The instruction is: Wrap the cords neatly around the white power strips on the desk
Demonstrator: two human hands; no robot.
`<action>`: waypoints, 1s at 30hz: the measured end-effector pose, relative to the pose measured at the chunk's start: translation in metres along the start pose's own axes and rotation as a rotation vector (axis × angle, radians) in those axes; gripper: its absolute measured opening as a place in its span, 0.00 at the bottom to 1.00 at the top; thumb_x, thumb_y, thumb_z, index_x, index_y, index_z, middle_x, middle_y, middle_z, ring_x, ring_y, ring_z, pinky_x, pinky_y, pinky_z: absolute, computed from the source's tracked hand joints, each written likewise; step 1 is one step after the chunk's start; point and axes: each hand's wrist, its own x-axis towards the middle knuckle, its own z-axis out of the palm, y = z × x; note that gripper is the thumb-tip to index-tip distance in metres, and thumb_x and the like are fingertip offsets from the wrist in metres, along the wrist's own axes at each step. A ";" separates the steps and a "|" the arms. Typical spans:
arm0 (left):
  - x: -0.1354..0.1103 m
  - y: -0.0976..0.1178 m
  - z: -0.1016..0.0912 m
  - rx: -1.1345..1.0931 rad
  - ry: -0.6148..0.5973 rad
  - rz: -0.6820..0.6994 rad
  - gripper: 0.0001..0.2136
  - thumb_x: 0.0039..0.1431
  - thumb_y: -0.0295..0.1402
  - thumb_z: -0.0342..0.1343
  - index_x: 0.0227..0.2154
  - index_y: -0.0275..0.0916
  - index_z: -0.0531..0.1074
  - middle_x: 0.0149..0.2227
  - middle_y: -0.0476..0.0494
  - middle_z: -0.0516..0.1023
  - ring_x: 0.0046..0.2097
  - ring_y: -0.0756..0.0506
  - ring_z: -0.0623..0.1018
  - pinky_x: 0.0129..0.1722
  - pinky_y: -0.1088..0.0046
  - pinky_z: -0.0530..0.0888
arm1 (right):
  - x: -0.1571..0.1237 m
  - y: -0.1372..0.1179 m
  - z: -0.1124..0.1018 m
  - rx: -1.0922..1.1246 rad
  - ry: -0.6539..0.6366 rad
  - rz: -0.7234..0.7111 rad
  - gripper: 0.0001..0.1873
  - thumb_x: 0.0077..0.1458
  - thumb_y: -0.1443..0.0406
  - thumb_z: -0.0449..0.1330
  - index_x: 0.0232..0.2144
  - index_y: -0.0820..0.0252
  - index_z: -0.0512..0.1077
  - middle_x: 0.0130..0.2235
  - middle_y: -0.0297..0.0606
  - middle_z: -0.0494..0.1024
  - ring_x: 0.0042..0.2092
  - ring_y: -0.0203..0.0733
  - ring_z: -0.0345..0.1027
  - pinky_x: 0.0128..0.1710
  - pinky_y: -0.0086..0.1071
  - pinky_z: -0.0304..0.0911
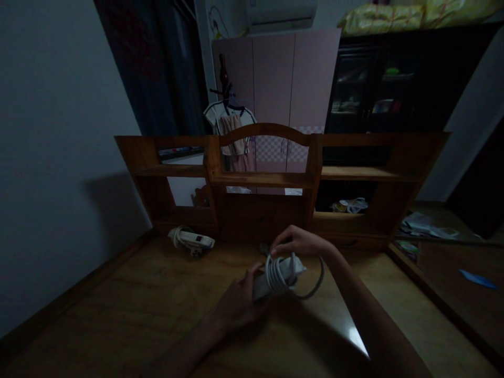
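Above the wooden tabletop (165, 315), my left hand (238, 299) is wrapped around one end of a pale power strip (260, 287). Several turns of its grey cord (276, 276) are coiled about the strip's middle. From above, my right hand (297, 241) pinches the cord beside the coil, and a loose loop hangs out to the right. Just beyond the coil shows a small plug (263, 249). A second white power strip (195, 240), with its cord wound at one end, lies at the back left of the tabletop, apart from both hands.
A wooden shelf unit (262, 180) with open compartments stands along the tabletop's back edge. The wall (59, 157) is on the left, and a raised wooden edge (437, 310) runs along the right. A blue item (477, 279) lies beyond it.
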 end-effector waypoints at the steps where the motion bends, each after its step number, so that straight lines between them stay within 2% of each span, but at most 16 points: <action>1: 0.000 0.002 0.001 -0.064 0.026 -0.010 0.36 0.53 0.40 0.58 0.61 0.44 0.47 0.52 0.37 0.72 0.47 0.39 0.76 0.45 0.64 0.72 | 0.003 0.006 0.001 0.022 0.014 -0.005 0.20 0.51 0.55 0.60 0.38 0.66 0.77 0.37 0.42 0.79 0.39 0.42 0.71 0.39 0.31 0.64; 3: 0.000 0.006 0.002 -0.160 0.063 -0.044 0.37 0.53 0.39 0.58 0.62 0.43 0.45 0.51 0.38 0.72 0.47 0.40 0.76 0.45 0.66 0.72 | 0.011 0.019 0.003 0.035 0.042 -0.048 0.20 0.53 0.55 0.58 0.39 0.68 0.76 0.37 0.42 0.78 0.38 0.41 0.70 0.39 0.31 0.64; 6: 0.000 0.008 0.005 -0.179 0.145 -0.161 0.36 0.50 0.42 0.61 0.59 0.42 0.51 0.49 0.37 0.74 0.47 0.39 0.76 0.44 0.66 0.73 | 0.021 0.035 0.009 -0.063 0.046 -0.116 0.18 0.53 0.57 0.56 0.32 0.69 0.75 0.32 0.38 0.75 0.34 0.39 0.67 0.36 0.30 0.63; 8: 0.002 0.007 0.006 -0.178 0.245 -0.248 0.37 0.47 0.44 0.62 0.58 0.40 0.53 0.49 0.36 0.73 0.48 0.38 0.75 0.45 0.64 0.72 | 0.026 0.042 0.014 -0.137 0.047 -0.128 0.16 0.53 0.59 0.55 0.27 0.68 0.73 0.29 0.35 0.73 0.31 0.36 0.64 0.34 0.29 0.62; 11: 0.006 0.006 0.006 -0.240 0.328 -0.326 0.37 0.47 0.43 0.62 0.57 0.39 0.53 0.48 0.35 0.74 0.48 0.38 0.76 0.45 0.64 0.72 | 0.030 0.047 0.022 -0.204 0.055 -0.115 0.12 0.53 0.63 0.53 0.28 0.67 0.72 0.28 0.33 0.71 0.30 0.35 0.61 0.33 0.28 0.60; 16: 0.012 -0.002 0.005 -0.342 0.353 -0.363 0.41 0.46 0.43 0.63 0.60 0.38 0.50 0.48 0.34 0.74 0.49 0.38 0.76 0.46 0.64 0.72 | 0.032 0.047 0.026 -0.343 0.084 -0.072 0.11 0.52 0.67 0.51 0.29 0.67 0.73 0.27 0.34 0.72 0.28 0.34 0.60 0.30 0.26 0.57; 19: 0.016 -0.010 0.003 -0.522 0.295 -0.456 0.48 0.47 0.44 0.63 0.63 0.34 0.39 0.42 0.34 0.77 0.39 0.39 0.79 0.38 0.65 0.74 | 0.026 0.039 0.022 -0.404 0.075 -0.068 0.12 0.53 0.68 0.51 0.31 0.66 0.74 0.29 0.36 0.75 0.30 0.36 0.64 0.32 0.27 0.57; 20: 0.017 -0.012 0.002 -0.590 0.261 -0.479 0.48 0.48 0.44 0.62 0.63 0.34 0.37 0.39 0.35 0.78 0.34 0.40 0.80 0.34 0.65 0.75 | 0.024 0.034 0.022 -0.431 0.071 -0.067 0.12 0.53 0.67 0.51 0.33 0.65 0.74 0.31 0.37 0.76 0.31 0.36 0.65 0.32 0.27 0.58; 22: 0.020 -0.015 -0.002 -0.681 0.252 -0.461 0.44 0.48 0.43 0.63 0.62 0.37 0.45 0.38 0.37 0.78 0.33 0.42 0.79 0.32 0.68 0.75 | 0.020 0.023 0.025 -0.529 0.074 -0.026 0.14 0.55 0.64 0.51 0.37 0.64 0.74 0.34 0.40 0.77 0.33 0.38 0.68 0.32 0.27 0.58; 24: 0.022 -0.017 -0.006 -0.717 0.291 -0.402 0.36 0.46 0.41 0.65 0.57 0.37 0.58 0.42 0.37 0.77 0.38 0.42 0.79 0.36 0.70 0.74 | 0.017 0.011 0.033 -0.697 0.105 0.069 0.17 0.56 0.58 0.52 0.38 0.63 0.74 0.34 0.43 0.78 0.33 0.42 0.71 0.30 0.28 0.58; 26: 0.023 -0.020 -0.009 -0.751 0.295 -0.368 0.29 0.47 0.40 0.64 0.52 0.37 0.65 0.45 0.37 0.76 0.41 0.42 0.78 0.39 0.71 0.73 | 0.017 0.001 0.044 -0.867 0.158 0.161 0.24 0.57 0.50 0.50 0.37 0.64 0.75 0.34 0.47 0.78 0.34 0.46 0.72 0.31 0.30 0.60; 30: 0.023 -0.029 -0.007 -0.766 0.246 -0.370 0.26 0.48 0.39 0.64 0.50 0.37 0.67 0.43 0.38 0.77 0.40 0.42 0.78 0.39 0.71 0.73 | 0.018 -0.008 0.056 -1.006 0.228 0.216 0.39 0.57 0.39 0.39 0.32 0.64 0.76 0.34 0.51 0.78 0.37 0.51 0.74 0.37 0.35 0.62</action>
